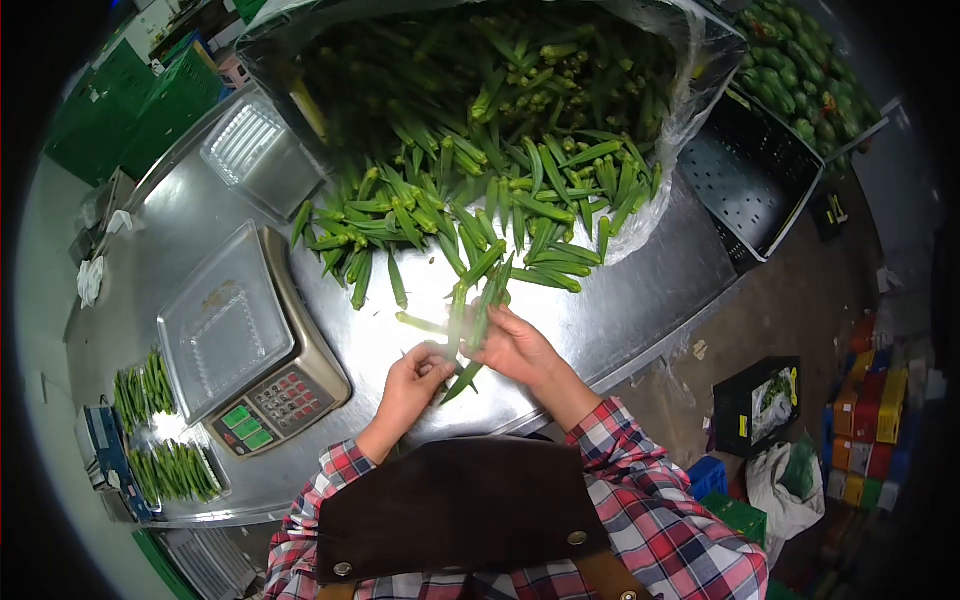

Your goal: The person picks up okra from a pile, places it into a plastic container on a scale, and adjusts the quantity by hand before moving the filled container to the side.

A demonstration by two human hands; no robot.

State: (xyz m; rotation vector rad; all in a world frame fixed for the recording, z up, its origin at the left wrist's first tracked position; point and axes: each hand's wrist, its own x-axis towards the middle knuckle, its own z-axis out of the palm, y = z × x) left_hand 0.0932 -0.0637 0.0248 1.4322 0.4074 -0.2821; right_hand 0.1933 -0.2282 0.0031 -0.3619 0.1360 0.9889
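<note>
Both hands meet over the steel table (660, 270), close in front of my body. My right hand (518, 347) is closed around several green okra pods (483, 312), which point up and away from me. My left hand (413, 383) has its fingers pinched together at the lower end of the okra; one pod tip sticks out below, between the hands. Glare blurs the pods there. Just beyond the hands, a loose heap of okra (540, 200) spills from a large plastic-lined box (690, 90) lying with its mouth toward me.
At left stands a weighing scale (285, 395) with a clear tray (225, 325) on it. Stacked clear trays (262, 155) sit behind. Filled okra packs (172, 470) lie far left. A black crate (755, 170) is at right, below green produce (800, 75).
</note>
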